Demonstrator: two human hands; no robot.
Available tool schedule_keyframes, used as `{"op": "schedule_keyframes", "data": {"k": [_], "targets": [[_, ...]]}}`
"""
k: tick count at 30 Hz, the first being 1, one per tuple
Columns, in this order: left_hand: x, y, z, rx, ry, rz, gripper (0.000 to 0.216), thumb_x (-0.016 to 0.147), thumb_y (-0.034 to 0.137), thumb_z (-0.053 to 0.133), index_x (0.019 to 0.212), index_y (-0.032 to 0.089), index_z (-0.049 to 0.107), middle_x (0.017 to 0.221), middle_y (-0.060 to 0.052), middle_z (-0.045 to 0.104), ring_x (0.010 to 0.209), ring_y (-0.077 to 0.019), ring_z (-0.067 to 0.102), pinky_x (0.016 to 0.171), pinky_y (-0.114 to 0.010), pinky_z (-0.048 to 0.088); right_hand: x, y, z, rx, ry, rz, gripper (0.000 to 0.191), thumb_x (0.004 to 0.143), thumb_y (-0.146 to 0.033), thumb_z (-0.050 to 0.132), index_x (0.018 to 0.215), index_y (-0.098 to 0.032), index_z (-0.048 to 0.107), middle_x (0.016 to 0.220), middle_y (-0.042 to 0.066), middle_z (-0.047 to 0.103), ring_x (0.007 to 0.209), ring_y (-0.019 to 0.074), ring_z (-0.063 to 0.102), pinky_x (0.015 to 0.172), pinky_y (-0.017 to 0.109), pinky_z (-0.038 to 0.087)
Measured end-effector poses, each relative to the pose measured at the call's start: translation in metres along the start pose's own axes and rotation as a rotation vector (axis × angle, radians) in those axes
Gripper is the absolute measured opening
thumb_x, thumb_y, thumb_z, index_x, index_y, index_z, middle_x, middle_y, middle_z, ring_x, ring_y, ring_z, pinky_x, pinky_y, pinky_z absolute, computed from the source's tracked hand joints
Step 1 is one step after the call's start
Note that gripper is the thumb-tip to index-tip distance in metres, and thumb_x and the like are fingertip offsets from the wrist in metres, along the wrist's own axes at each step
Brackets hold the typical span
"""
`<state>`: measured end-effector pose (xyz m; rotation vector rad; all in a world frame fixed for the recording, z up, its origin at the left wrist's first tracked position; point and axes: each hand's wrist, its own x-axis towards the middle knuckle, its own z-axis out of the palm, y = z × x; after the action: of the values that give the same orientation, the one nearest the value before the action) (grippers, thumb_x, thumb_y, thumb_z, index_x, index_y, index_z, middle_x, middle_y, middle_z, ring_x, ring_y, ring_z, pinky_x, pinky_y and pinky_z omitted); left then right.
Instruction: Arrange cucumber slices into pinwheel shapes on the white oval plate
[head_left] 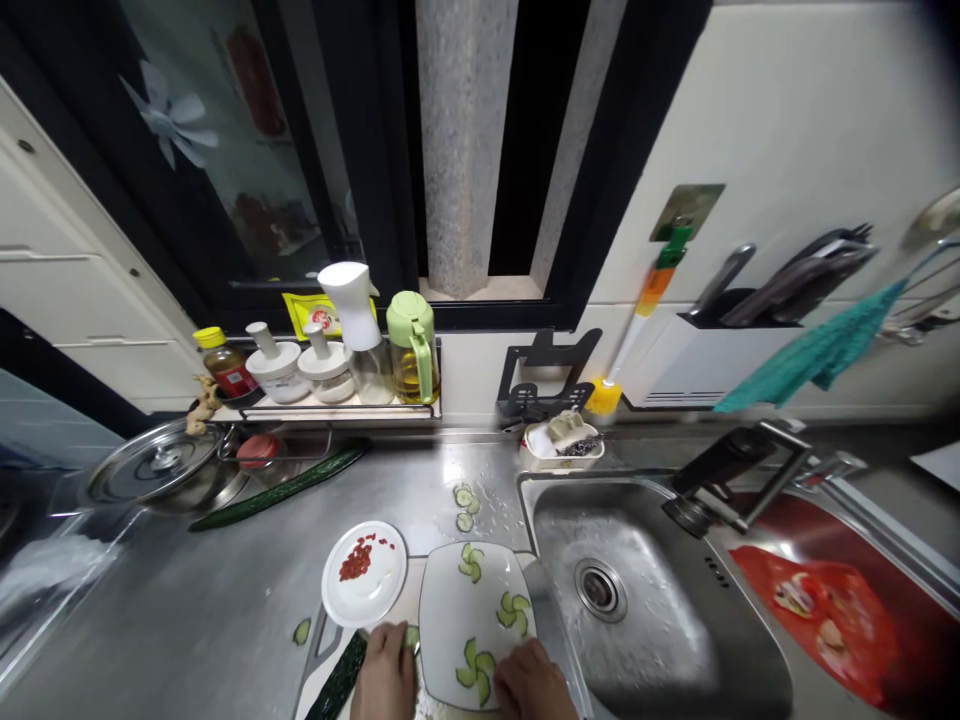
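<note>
A square white plate (454, 610) carries several cucumber slices (475, 668) laid out as three pinwheel shapes. At its lower right rim is my right hand (534, 682), fingers curled down beside the nearest pinwheel; what lies under the fingertips is hidden. Left of the plate, my left hand (385, 675) rests over the cutting board (325, 655), its fingers together at a cucumber slice (412, 636). A cut length of cucumber (339, 682) lies against this hand's left side. Just beyond is a round white plate (384, 577) with small red pieces (356, 561).
A steel sink (645, 600) lies to the right, with a red bag (840, 620) past the tap (776, 470). Loose slices (465, 508) sit behind the square plate. A whole cucumber (277, 490) and lidded pot (161, 465) stand left, below a seasoning rack (330, 410).
</note>
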<state>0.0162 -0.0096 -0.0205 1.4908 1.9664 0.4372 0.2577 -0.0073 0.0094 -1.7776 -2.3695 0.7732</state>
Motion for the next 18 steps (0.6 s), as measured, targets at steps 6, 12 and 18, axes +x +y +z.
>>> {"op": "schedule_keyframes", "data": {"k": [6, 12, 18], "targets": [[-0.005, 0.016, -0.011, 0.030, -0.018, -0.022, 0.038, 0.088, 0.020, 0.034, 0.115, 0.018, 0.060, 0.120, -0.012, 0.061, 0.103, -0.0179, 0.063, 0.089, -0.029, 0.046, -0.005, 0.004, 0.006, -0.022, 0.004, -0.024, 0.016, 0.084, -0.021, 0.050, 0.082, -0.023, 0.066, 0.090, 0.006, 0.070, 0.094, 0.0242, 0.059, 0.073, 0.032, 0.042], [-0.010, 0.029, -0.023, 0.070, -0.024, -0.052, 0.029, 0.088, 0.021, 0.037, 0.103, 0.022, 0.062, 0.108, -0.006, 0.066, 0.099, -0.0161, 0.064, 0.085, -0.025, 0.045, -0.005, 0.006, 0.012, -0.035, 0.023, -0.049, 0.013, 0.082, -0.022, 0.051, 0.079, -0.024, 0.064, 0.086, 0.004, 0.069, 0.092, 0.0230, 0.059, 0.072, 0.032, 0.040], [-0.010, 0.032, -0.025, 0.177, -0.086, -0.165, 0.034, 0.090, 0.026, 0.038, 0.117, 0.027, 0.059, 0.122, -0.004, 0.066, 0.103, -0.0183, 0.065, 0.082, -0.026, 0.044, 0.000, 0.003, 0.016, -0.139, 0.053, -0.079, 0.010, 0.080, -0.021, 0.053, 0.076, -0.025, 0.061, 0.082, 0.002, 0.068, 0.090, 0.0230, 0.059, 0.066, 0.031, 0.036]]}}
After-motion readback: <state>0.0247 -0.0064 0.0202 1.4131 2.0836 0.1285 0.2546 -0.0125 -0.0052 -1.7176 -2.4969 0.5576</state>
